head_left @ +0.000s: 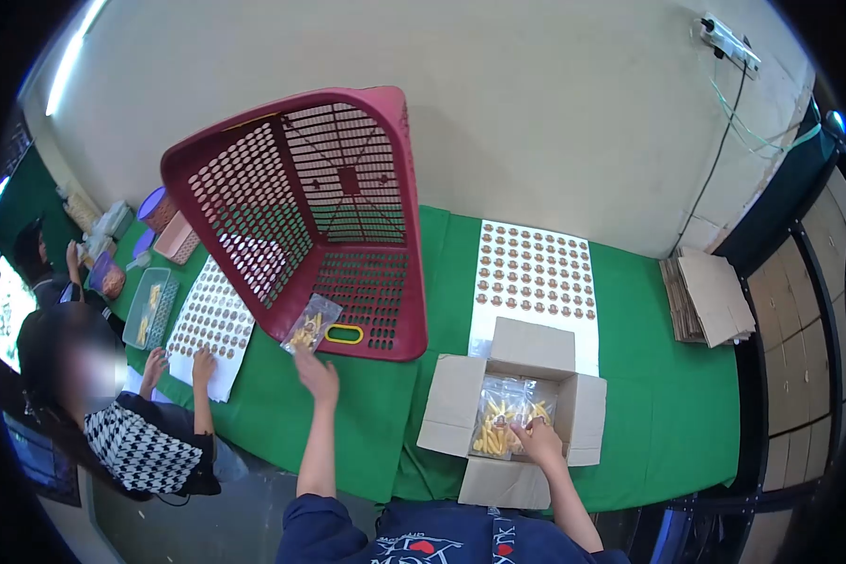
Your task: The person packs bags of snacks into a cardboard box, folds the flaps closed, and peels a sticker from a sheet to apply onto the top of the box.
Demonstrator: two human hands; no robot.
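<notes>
My left hand [320, 378] grips a small clear bag of yellow snack pieces [310, 324] by its lower end, at the front edge of the tilted maroon plastic basket [415, 282]. Over an open cardboard box [446, 404], my right hand [541, 444] reaches in with bent fingers on a bag of yellow snack pieces [498, 423]. Several such bags lie together in the box, whose flaps are folded outward. The fingertips of my right hand partly cover the bags.
Sheets of round brown stickers [536, 273] lie behind the box and left of the basket. A co-worker [150, 442] handles one sheet. Further left stand a green basket [160, 305] and several containers. Flattened cartons [714, 296] lean at the right on the green-covered table [667, 404].
</notes>
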